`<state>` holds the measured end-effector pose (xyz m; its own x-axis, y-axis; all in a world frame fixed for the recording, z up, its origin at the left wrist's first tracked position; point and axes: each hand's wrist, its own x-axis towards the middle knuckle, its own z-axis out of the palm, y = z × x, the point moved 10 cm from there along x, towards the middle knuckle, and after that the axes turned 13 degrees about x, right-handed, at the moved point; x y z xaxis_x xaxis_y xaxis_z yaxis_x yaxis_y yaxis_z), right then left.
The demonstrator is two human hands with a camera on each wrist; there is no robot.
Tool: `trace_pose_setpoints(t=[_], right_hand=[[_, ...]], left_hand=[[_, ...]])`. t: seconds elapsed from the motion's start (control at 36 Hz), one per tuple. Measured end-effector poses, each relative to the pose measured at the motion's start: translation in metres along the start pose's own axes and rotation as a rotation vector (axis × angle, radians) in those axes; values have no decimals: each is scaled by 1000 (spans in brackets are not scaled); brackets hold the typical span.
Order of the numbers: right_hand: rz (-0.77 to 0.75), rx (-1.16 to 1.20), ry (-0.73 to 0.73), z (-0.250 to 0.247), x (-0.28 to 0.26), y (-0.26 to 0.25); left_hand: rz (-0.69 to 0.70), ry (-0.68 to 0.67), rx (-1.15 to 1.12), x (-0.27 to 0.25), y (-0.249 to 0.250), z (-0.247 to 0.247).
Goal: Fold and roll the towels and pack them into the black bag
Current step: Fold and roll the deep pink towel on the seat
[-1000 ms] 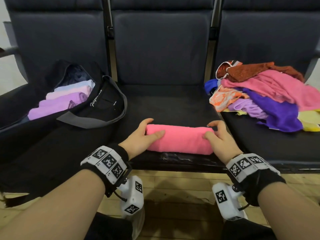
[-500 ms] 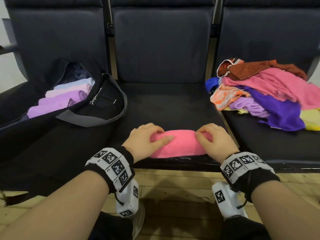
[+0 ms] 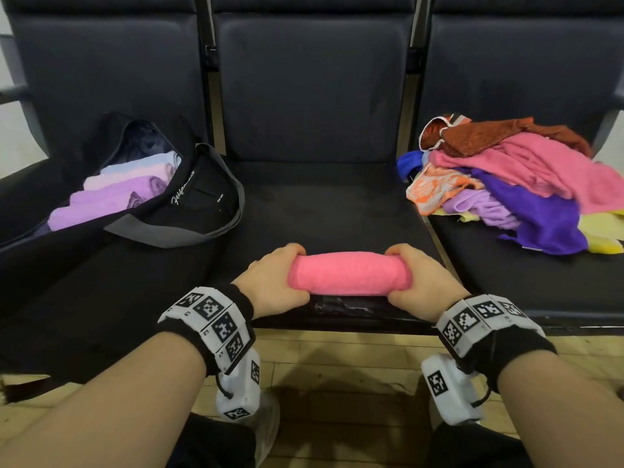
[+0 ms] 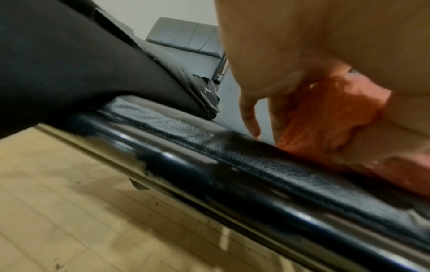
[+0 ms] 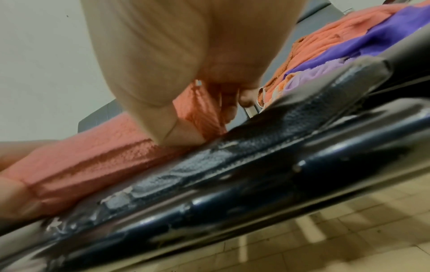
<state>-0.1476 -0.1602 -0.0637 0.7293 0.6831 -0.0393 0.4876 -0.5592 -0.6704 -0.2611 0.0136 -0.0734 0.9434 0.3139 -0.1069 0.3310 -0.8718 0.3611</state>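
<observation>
Pink towel (image 3: 349, 273): tight roll, fuzzy pile, lying crosswise at front edge of middle seat (image 3: 324, 204). My left hand (image 3: 273, 285) wraps roll's left end, my right hand (image 3: 423, 282) wraps right end, fingers curled over top, thumbs underneath. Black bag (image 3: 189, 211) left of seat, rolled towels inside.

1. Row of three dark padded seats (image 3: 324, 211) with upright backrests, standing on a pale wooden floor (image 3: 337, 359).
2. Left seat: open black bag (image 3: 189, 211) lying on the cushion, with rolled towels (image 3: 111, 197) inside.
3. Middle seat: rolled pink towel (image 3: 349, 273) lying crosswise at the front edge, where the covering (image 5: 177, 176) is cracked and peeling.
4. Right seat: loose pile of towels (image 3: 520, 184) in pink, purple, lilac, yellow, orange and rust.
</observation>
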Motion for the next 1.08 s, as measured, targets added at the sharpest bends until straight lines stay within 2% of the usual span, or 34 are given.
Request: trace_pose_setpoints(t=[0.11,0.25,0.31,0.36,0.53,0.69,0.83,0.94,1.0,1.08], right_hand=[[1,-3,-8,2,1,2],[3,104,81,-9,2,10],[18,170,90,-10,3,16],[59,270,58,-5,3,21],[197,471,28,5,5,30],[320,585,-5,12,9,37],[423,723,0,13,4,35],[531,923,65,13,-3,32],[548,872,77,15,-1,34],[483,738,135,13,3,34]], left_hand=[[-40,23,-62,0,-6,-5],[-57,68,68,2,-15,-9],[-36,71,40,2,-14,-11],[-27,64,-87,2,-13,-12],[-213,-141,-680,0,-19,12],[-282,-155,-1054,1,-19,24],[-333,-159,-1180,2,-21,29],[-335,-181,-1251,-2,-17,27],[-355,-167,-1251,-2,-19,26],[-377,-178,-1178,1,-18,29]])
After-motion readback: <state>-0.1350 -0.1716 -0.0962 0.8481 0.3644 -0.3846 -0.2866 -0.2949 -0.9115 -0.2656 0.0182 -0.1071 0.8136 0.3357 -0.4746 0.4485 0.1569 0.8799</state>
